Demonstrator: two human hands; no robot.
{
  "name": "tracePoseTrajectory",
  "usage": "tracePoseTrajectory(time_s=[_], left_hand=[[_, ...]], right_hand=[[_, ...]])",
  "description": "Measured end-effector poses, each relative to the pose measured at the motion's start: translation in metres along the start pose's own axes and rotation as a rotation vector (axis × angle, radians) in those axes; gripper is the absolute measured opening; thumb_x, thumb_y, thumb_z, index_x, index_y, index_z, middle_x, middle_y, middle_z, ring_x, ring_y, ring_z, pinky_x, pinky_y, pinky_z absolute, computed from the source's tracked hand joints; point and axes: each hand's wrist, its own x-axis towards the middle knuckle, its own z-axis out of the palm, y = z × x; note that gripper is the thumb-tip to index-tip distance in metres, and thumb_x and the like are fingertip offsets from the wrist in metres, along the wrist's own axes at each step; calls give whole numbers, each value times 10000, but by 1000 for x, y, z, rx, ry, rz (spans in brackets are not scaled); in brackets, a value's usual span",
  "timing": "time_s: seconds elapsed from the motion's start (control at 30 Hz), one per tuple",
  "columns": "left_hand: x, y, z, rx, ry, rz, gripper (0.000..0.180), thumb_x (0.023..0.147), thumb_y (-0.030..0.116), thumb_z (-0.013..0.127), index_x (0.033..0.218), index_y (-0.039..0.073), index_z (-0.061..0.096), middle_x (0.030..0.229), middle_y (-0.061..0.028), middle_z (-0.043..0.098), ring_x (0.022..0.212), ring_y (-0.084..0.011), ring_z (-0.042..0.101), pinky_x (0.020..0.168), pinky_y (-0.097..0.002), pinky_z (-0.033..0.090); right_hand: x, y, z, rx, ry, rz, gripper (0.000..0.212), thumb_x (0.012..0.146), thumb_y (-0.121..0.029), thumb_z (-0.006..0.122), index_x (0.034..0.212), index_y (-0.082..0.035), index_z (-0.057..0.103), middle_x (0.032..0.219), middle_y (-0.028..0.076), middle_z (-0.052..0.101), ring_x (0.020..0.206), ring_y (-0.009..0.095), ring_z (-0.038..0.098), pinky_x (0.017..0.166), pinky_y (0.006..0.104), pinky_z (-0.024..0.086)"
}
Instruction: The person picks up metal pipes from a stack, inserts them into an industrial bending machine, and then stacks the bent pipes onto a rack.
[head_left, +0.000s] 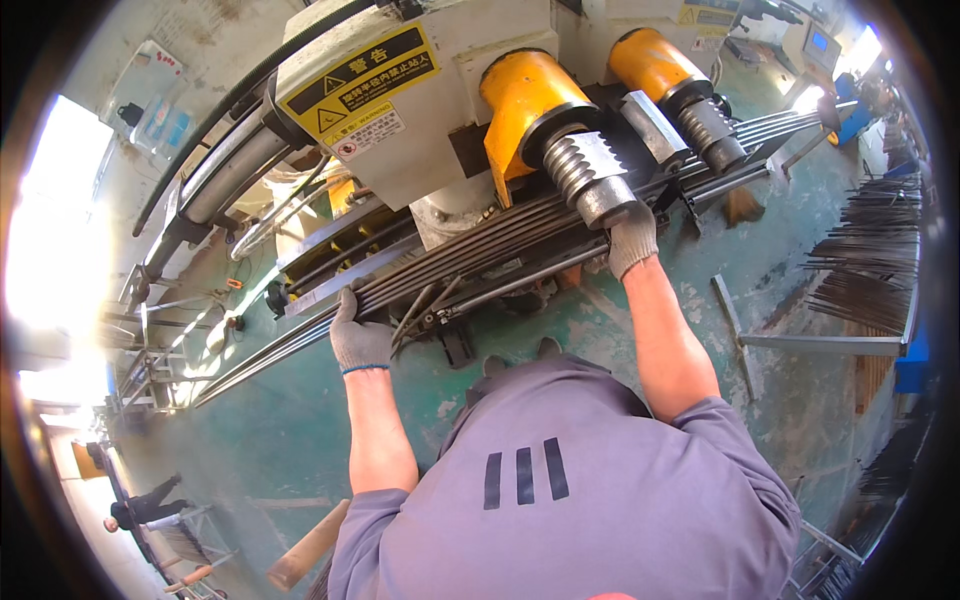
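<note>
Several long steel rods (450,262) lie side by side across a bending machine, running from the lower left to the upper right. At their near edge, my left hand (360,338), in a grey knit glove, has its thumb against the rods while its other fingers go out of sight beneath them. My right hand (632,243), gloved as well, reaches under the end of a ridged steel roller (588,175) beside the rods. That roller and the glove itself hide its fingertips. An orange housing (530,95) carries the roller.
A second orange housing (650,62) with a similar roller stands further right. The white machine body (360,90) bears warning labels. A rack (830,345) with many thin rods is at the right. A cardboard tube (308,545) lies lower left; another person (145,508) is far left.
</note>
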Motion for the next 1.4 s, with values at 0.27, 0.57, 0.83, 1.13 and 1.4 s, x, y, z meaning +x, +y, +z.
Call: tracePoseTrajectory(time_s=[0.27,0.57,0.83,1.13,1.4], left_hand=[[1,-37,0,1,-104,-25,261,1065,211,615,1251,40,679,1287,-148,707,1227,-352,655,1107,-553,512],[-20,-57,27,-17,-218,-51,329,1083,268,575,1263,7,666,1247,-143,701,1204,-331,648,1135,-537,489],[11,13,-28,-12,59,190,308,1101,225,540,1230,-32,651,1178,-173,718,1175,-335,673,1099,-501,520],[-17,-59,15,-158,-20,-51,320,1061,238,631,1293,20,654,1282,-156,705,1252,-333,633,1175,-501,462],[-9,35,-27,-297,-178,-25,396,1105,303,513,1358,5,578,1384,-188,631,1335,-379,552,1210,-546,388]], right_hand=[[-13,-10,13,-70,163,48,286,977,-85,510,1158,38,694,971,117,711,812,178,645,722,304,481],[-44,-15,-18,-28,182,35,507,1065,-403,640,1294,49,669,1164,89,723,995,185,687,865,345,547],[-56,11,-118,-68,293,261,384,1066,-423,633,1142,-54,705,1010,82,753,818,212,718,716,366,588],[-38,77,-117,-368,218,160,389,1031,-437,689,1153,-68,703,977,49,740,802,184,692,722,343,579],[-94,125,-124,-284,136,404,319,1025,-389,709,923,-87,708,805,29,696,662,176,643,583,324,515]])
